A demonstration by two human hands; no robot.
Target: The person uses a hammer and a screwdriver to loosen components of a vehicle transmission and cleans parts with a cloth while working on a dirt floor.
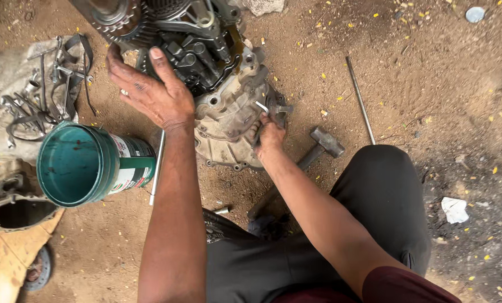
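My left hand [150, 92] is spread flat on the greasy gearbox [217, 84] lying on the dirt ground [430, 84]. My right hand [269, 134] is closed on a small shiny pin [261, 106] at the gearbox's near edge. A hammer [318, 148] lies right of the gearbox, a green can [88, 163] left.

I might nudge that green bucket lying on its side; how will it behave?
The green bucket probably rolls easily, since it lies on its round side. It looks empty, so likely light. The left hand rests on the gearbox, not steadying it.
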